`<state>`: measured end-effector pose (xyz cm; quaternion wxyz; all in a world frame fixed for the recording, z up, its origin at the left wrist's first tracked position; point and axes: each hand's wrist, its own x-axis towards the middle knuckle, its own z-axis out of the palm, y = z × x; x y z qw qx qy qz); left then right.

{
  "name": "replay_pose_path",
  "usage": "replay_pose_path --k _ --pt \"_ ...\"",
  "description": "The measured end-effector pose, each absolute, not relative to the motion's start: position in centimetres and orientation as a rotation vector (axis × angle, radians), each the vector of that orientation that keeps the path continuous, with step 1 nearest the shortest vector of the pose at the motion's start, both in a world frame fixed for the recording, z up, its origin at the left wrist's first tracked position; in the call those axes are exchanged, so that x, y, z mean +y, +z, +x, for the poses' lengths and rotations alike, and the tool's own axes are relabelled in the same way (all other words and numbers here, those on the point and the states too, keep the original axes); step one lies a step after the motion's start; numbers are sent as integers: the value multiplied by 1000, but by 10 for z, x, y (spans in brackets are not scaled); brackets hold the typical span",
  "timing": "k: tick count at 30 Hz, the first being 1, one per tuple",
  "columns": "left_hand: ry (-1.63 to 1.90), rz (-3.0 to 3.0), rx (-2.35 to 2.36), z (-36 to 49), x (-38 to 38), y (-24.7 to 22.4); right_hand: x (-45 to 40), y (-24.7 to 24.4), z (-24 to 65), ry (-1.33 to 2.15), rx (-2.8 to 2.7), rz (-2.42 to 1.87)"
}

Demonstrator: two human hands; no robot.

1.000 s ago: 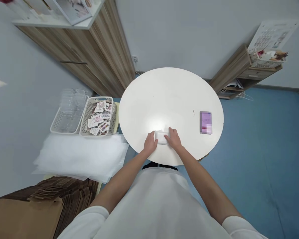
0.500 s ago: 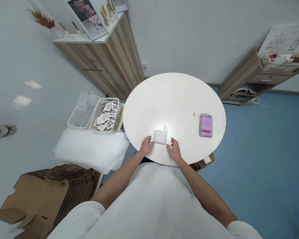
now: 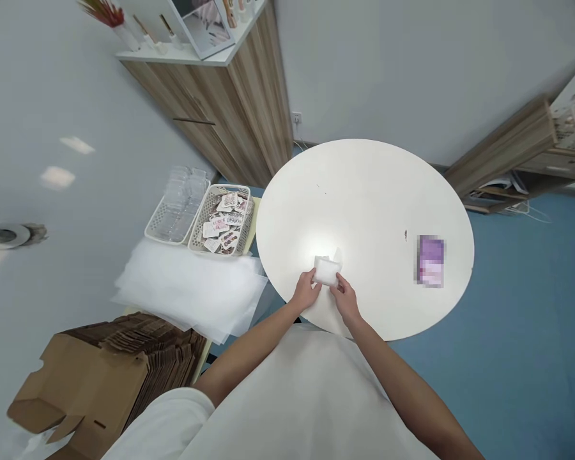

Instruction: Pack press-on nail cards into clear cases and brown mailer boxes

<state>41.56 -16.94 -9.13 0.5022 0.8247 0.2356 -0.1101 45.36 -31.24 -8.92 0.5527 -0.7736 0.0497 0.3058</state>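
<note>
Head view. Near the tabletop's (image 3: 364, 191) front edge lay a small white packet (image 3: 326, 271). The left hand (image 3: 305, 292) pinched its left side; the right hand (image 3: 345, 300) held its front right corner. Judged step: wrapping or folding the packet; the next move would call for a steady two-sided grip. A purple card (image 3: 431, 260) lay near the right edge, well apart.

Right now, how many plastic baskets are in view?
2, side by side left of the round table: the white basket holding clear packs, and the beige basket holding printed cards. Others may be out of view.
</note>
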Motion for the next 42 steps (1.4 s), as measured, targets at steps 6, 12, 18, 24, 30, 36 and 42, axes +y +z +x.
replay_pose_path --k 6,12,18,24,30,36,42 --pt "-101 1926 634 422 -105 -92 -242 -77 474 777 59 -1845" --pt "-10 1881 750 430 -31 -96 -159 -73 488 799 14 -1802" --pt "6 1953 689 449 16 -99 -115 -73 510 800 29 -1699" --pt "-1 1983 656 458 29 -100 -102 -78 522 796 -8 -1716" --pt "-2 2038 585 454 27 -100 -104 -78 522 783 -77 -1765" --pt "17 2071 515 448 20 -101 -111 -83 512 767 -188 -1746" --pt "16 2035 508 431 7 -102 -124 -92 488 746 -237 -1755"
